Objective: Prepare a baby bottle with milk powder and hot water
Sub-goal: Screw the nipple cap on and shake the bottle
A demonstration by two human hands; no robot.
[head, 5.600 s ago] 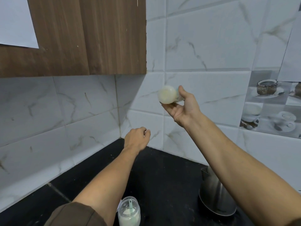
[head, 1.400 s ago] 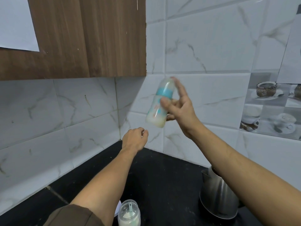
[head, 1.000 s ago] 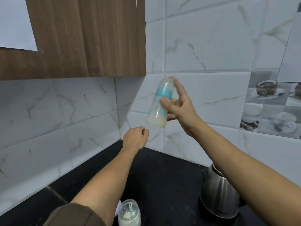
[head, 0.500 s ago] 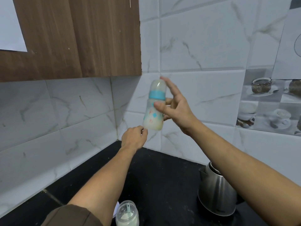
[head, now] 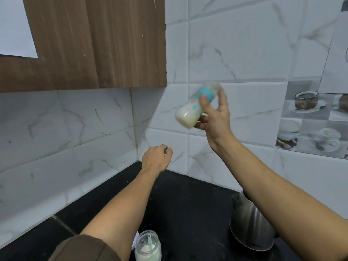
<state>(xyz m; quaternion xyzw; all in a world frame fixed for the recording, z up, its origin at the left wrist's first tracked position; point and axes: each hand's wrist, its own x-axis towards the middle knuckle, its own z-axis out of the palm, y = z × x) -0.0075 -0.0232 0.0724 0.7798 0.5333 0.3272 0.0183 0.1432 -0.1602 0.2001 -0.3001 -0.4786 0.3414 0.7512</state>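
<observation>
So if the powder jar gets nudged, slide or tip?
Powder jar looks rigid clear plastic, only part full, so probably light and quick to slide on the black counter. Round body: if knocked over it would likely roll.

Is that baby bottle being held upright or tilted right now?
Tilted. The baby bottle slants in the right hand, with its teal collar end higher and its milky base lower, toward the left.

Soft, even indoor light fills the tiled corner, the wooden cabinet (head: 82, 42) throwing a slanted shadow across the wall tiles (head: 150, 113) left of the right hand (head: 216, 119) and its grip. The baby bottle (head: 190, 112) in that grip is smeared by motion blur, while the wide-angle lens bows tile lines toward the frame's edges.
</observation>
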